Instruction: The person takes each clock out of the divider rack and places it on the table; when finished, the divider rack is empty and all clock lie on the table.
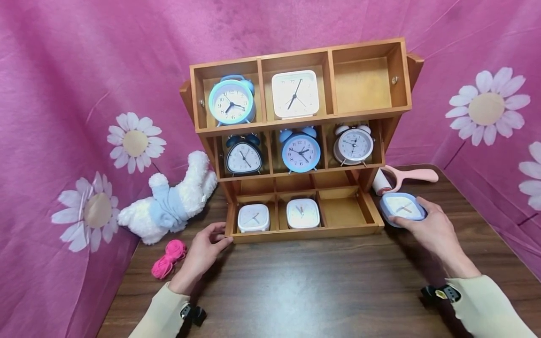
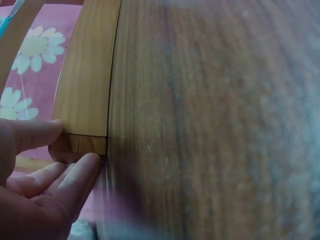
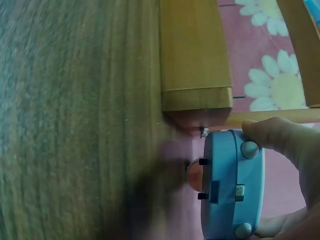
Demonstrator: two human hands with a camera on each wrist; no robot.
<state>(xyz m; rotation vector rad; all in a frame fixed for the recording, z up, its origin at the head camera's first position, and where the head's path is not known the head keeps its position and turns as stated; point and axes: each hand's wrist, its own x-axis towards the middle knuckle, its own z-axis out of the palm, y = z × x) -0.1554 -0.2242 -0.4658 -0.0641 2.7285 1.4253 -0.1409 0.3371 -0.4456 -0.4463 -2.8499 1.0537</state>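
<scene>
A wooden display shelf [image 1: 296, 236] with three tiers of compartments stands on the table. My left hand [image 1: 204, 251] holds its lower left front corner, thumb on one face and fingers against the end. Just off the shelf's lower right end, my right hand [image 1: 435, 230] grips a blue square alarm clock [image 1: 403, 206] by its sides, dial facing up. In the right wrist view, the clock's buttoned back [image 3: 235, 190] shows. Two white clocks, left [image 1: 253, 218] and middle [image 1: 302, 214], sit in the bottom tier; its right compartment [image 1: 344, 211] holds nothing.
Several alarm clocks fill the middle tier, and two stand in the top tier. A pink-handled lint roller [image 1: 416, 175] lies behind the held clock. Left of the shelf are a white plush toy [image 1: 169, 206] and pink yarn [image 1: 169, 259]. Pink flowered cloth [image 1: 105, 56] hangs behind.
</scene>
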